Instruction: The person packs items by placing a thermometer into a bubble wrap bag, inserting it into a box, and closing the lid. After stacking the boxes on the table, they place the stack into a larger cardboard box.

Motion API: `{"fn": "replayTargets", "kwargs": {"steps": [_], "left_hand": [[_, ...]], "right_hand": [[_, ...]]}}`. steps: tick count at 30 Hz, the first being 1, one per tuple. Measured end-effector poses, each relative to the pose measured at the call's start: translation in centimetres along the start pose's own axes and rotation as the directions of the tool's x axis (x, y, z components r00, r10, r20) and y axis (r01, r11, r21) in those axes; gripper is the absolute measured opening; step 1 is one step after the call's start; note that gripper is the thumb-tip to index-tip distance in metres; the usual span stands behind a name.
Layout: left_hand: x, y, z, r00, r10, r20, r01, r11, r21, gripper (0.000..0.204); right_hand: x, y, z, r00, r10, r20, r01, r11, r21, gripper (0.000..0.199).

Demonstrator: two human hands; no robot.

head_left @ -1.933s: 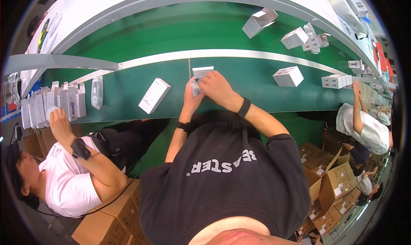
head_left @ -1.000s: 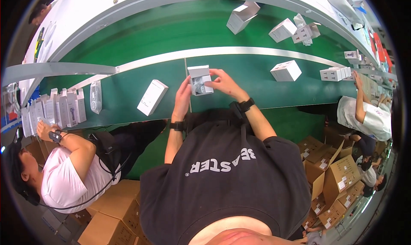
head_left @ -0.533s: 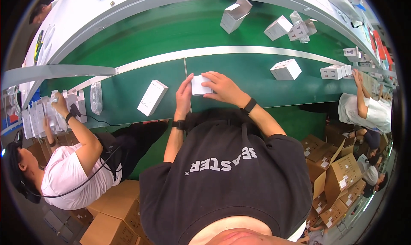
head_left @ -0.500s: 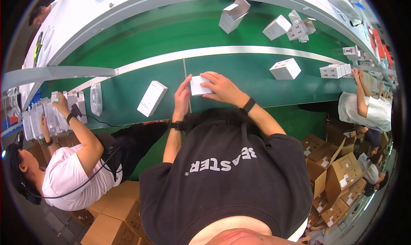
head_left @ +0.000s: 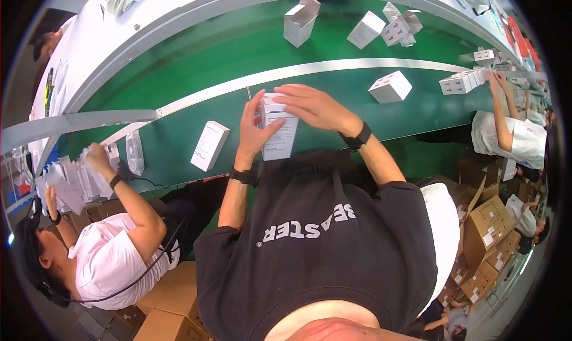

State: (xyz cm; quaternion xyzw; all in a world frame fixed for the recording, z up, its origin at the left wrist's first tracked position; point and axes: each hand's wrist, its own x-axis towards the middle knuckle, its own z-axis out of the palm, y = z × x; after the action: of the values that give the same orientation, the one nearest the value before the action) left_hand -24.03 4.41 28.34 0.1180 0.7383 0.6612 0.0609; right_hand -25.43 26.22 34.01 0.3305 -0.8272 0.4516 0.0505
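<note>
A tall white box (head_left: 279, 143) with small dark print on its side is between my two hands, close in front of my torso. My left hand (head_left: 252, 127) grips it from the left, thumb pressed on the printed side and fingers up by the top. Over the upper end lies my right hand (head_left: 316, 107), its fingers holding the top edge and covering part of it. A seam or flap edge shows near that end. To the left, another white box (head_left: 210, 145) lies on the green work surface (head_left: 179, 126).
A white box (head_left: 390, 87) sits to the right; an open-flapped box (head_left: 300, 22) and others stand beyond the pale rail (head_left: 333, 65). A clear plastic wrapper (head_left: 134, 152) lies left. A co-worker (head_left: 113, 245) handles boxes at left. Cardboard cartons (head_left: 485, 225) stack behind right.
The box in my hands has turned from its plain white end to its long printed side. My left thumb has come onto that side. The co-worker at left has lifted a box.
</note>
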Motion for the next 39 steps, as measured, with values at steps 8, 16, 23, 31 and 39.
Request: {"fn": "replayTargets", "kwargs": {"steps": [8,16,23,31,39], "left_hand": [[-2.6,3.1,1.9,0.975,-0.209,0.071,0.219,0.959,-0.18,0.063],[-3.2,3.2,2.5,1.0,0.015,0.001,-0.015,0.999,-0.041,0.053],[-3.5,2.4,3.2,0.998,0.018,-0.062,-0.026,0.991,-0.13,0.045],[-3.5,1.6,2.7,1.0,-0.013,-0.021,0.01,0.988,-0.152,0.027],[-3.3,3.0,3.0,0.994,0.095,0.045,-0.1,0.988,0.119,0.03]], "right_hand": [[0.3,-2.7,-3.9,0.899,0.235,0.369,-0.3,0.945,0.13,0.033],[-0.8,-3.3,-2.2,0.963,0.128,0.238,-0.133,0.991,0.003,0.032],[-2.7,-4.8,-0.1,0.985,0.167,0.049,-0.158,0.977,-0.143,0.031],[-3.3,-3.7,-0.8,0.991,0.1,0.086,-0.09,0.989,-0.114,0.029],[-3.6,-3.4,-1.6,0.949,0.3,0.095,-0.312,0.937,0.157,0.029]]}}
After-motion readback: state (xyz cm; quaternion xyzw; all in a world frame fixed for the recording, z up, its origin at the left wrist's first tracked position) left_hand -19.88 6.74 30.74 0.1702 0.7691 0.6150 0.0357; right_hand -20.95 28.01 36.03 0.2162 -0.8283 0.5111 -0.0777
